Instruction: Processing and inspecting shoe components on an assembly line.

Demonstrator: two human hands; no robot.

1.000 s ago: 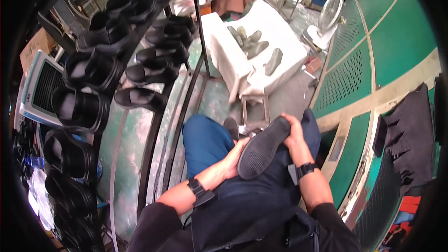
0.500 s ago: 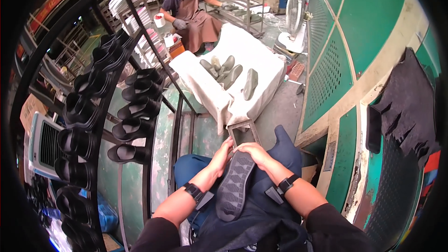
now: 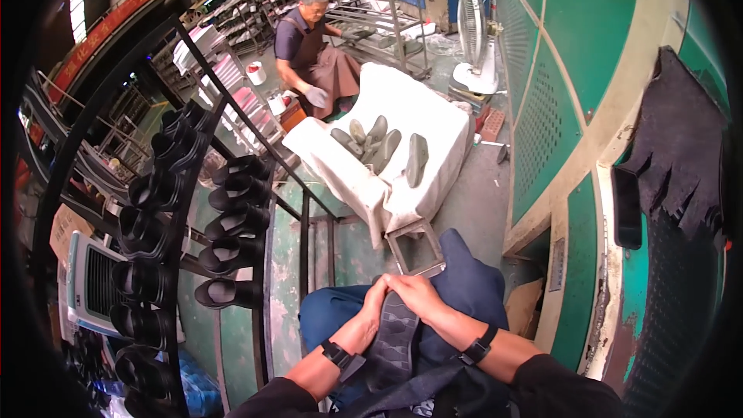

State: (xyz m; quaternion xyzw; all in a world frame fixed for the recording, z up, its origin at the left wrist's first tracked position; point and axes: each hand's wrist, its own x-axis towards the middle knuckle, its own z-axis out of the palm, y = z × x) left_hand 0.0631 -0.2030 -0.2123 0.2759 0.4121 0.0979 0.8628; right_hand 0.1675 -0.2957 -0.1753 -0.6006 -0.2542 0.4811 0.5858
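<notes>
A dark shoe [image 3: 391, 344] lies sole-up across my lap, its patterned tread facing me. At its far end my left hand [image 3: 373, 303] is closed round the left side. My right hand [image 3: 416, 296] wraps over the same end from the right, and the fingertips of both hands meet there. My fingers hide that end of the shoe. Beyond my knees, several grey-green shoe lasts [image 3: 379, 145] rest on a white cloth-covered table [image 3: 391, 93], with one last [image 3: 416, 160] lying apart on the right.
To my left stands a black metal rack [image 3: 183, 209] with rows of black shoes [image 3: 228, 255]. A green machine housing [image 3: 592, 39] runs along the right, with a torn dark sheet [image 3: 681, 139] hanging on it. Past the table are a seated co-worker [image 3: 309, 62] and a white fan [image 3: 474, 39].
My hands have drawn closer together over the shoe's far end. The shoe's near part sits lower, partly behind dark cloth. The co-worker's gloved near hand has moved forward off the lap.
</notes>
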